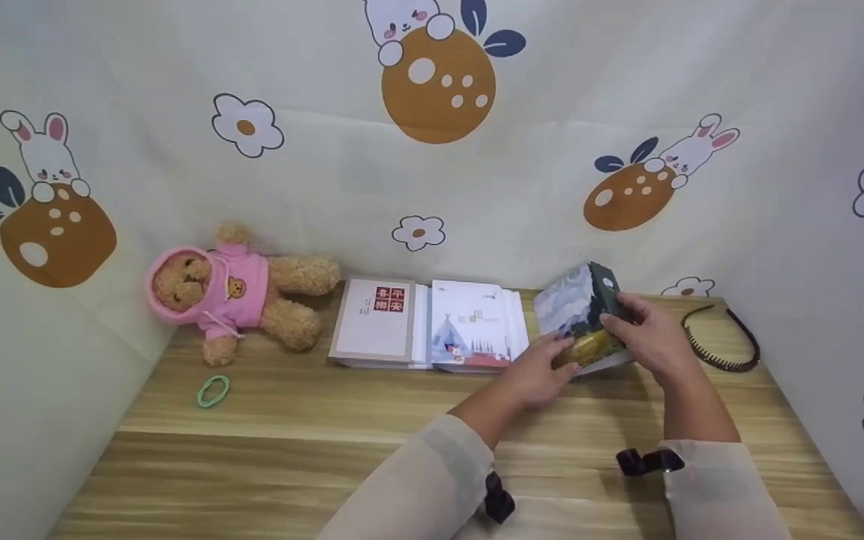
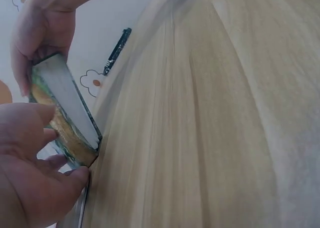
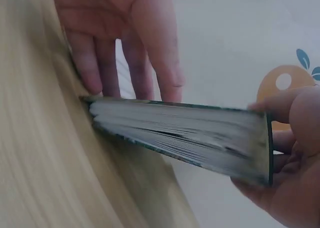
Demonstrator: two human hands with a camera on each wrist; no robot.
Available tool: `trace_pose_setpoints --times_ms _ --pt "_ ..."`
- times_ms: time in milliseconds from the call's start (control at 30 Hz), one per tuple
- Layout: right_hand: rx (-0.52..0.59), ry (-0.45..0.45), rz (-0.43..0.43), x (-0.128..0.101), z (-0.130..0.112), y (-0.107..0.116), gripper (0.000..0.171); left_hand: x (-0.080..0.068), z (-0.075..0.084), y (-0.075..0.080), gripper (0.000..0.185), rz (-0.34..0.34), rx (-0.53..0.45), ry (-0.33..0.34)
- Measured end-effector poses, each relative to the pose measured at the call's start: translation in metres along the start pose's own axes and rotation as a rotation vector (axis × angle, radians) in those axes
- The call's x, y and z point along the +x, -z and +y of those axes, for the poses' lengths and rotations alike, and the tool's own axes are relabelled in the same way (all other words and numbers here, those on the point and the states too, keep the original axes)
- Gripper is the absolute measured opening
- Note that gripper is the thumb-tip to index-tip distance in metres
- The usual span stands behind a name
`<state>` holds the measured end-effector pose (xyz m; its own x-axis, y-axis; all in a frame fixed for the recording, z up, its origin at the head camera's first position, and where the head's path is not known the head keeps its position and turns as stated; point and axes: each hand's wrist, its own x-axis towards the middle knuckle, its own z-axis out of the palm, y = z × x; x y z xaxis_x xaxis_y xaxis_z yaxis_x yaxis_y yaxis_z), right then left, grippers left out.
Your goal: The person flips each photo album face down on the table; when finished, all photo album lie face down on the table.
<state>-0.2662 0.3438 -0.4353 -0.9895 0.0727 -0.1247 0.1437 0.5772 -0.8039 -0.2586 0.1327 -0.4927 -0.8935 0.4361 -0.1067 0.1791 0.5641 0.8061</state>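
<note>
Both of your hands are working on the painted-cover book at the right end of the row on the wooden table. Your right hand is gripping its raised far edge, fingers curled over the dark cover, tilting it up. Your left hand is resting flat against the lower edge, fingers straight and relaxed. The book is leaning beside the white tent book, with the grey-bordered book further left. A black headband is lying just right of your hands; the teddy bear and green hair tie are sitting well apart on the left.
</note>
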Motion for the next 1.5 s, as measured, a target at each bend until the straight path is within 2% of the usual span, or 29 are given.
trace_pose_setpoints --times_ms 100,233,367,567,667,767,867,967,1033,1133,1300,1400,1500 --pt "-0.109 -0.029 -0.019 0.005 0.007 -0.001 0.071 0.0 0.003 -0.001 0.055 -0.029 0.062 0.013" --pt "-0.175 -0.051 -0.029 0.009 0.018 -0.003 0.065 -0.001 0.006 0.0 0.054 -0.055 0.111 0.013" --pt "-0.191 -0.072 -0.042 0.011 0.029 -0.001 0.065 -0.001 0.008 0.001 0.057 -0.069 0.134 -0.006" --pt "-0.157 -0.068 -0.028 0.013 0.033 0.0 0.064 -0.001 0.006 0.001 0.066 -0.053 0.068 -0.033" --pt "-0.158 -0.049 -0.006 0.012 0.029 -0.002 0.063 -0.001 0.002 0.003 0.067 -0.015 -0.013 -0.029" --pt "-0.145 -0.009 0.018 0.008 0.016 -0.005 0.063 -0.004 -0.002 0.009 0.067 0.035 -0.142 -0.018" --pt "-0.122 0.071 0.027 0.001 -0.003 -0.011 0.063 -0.011 -0.007 0.022 0.069 0.104 -0.272 -0.012" --pt "-0.053 0.173 0.012 -0.004 -0.022 -0.022 0.059 -0.019 -0.016 0.04 0.069 0.2 -0.363 -0.041" --pt "0.006 0.235 0.001 -0.004 -0.032 -0.032 0.058 -0.025 -0.025 0.052 0.066 0.261 -0.393 -0.051" --pt "0.05 0.272 -0.011 -0.003 -0.046 -0.048 0.058 -0.034 -0.041 0.07 0.065 0.332 -0.395 -0.05" --pt "0.053 0.22 -0.046 0.0 -0.062 -0.083 0.061 -0.05 -0.066 0.098 0.065 0.424 -0.402 0.018" --pt "0.06 0.21 -0.068 0.002 -0.065 -0.102 0.063 -0.055 -0.076 0.11 0.065 0.484 -0.417 0.023" --pt "0.064 0.217 -0.075 0.003 -0.062 -0.115 0.062 -0.055 -0.084 0.116 0.067 0.505 -0.425 0.022"
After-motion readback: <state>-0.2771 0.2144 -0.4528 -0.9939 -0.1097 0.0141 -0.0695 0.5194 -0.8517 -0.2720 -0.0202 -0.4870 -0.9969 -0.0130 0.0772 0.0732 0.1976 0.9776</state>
